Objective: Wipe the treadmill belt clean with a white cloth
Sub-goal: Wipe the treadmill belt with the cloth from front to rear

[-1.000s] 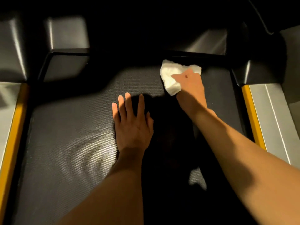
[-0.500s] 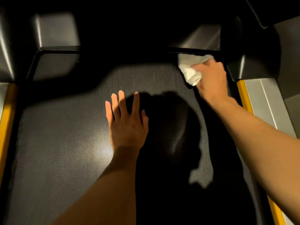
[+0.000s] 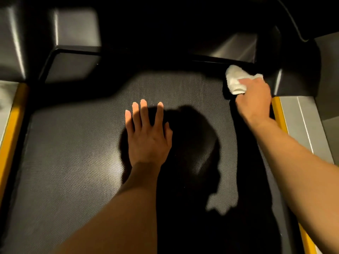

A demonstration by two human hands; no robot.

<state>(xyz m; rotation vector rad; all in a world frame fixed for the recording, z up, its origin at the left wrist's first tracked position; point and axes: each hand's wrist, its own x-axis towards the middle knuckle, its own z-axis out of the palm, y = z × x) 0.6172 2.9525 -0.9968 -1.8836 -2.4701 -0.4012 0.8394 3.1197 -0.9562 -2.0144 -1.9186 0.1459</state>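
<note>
Sliding rightward along the belt's [image 3: 73, 153] far edge, the right hand [image 3: 254, 101] had carried the bunched cloth [image 3: 234, 80] into the far right corner (closed around it). The left hand [image 3: 148, 140] stayed flat, fingers spread, empty; that front strip looked covered.

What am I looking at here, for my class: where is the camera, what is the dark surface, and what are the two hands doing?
The camera sits on a person's head, looking forward and down, so both bare arms reach into view from below. The dark dotted surface is a treadmill belt, edged by a yellow strip on each side, with the machine's dark housing at its far end. The left hand lies flat on the belt, fingers spread, holding nothing. The right hand grips a bunched white cloth at the belt's far right corner, against the housing. The big dark patch is the person's shadow.
</note>
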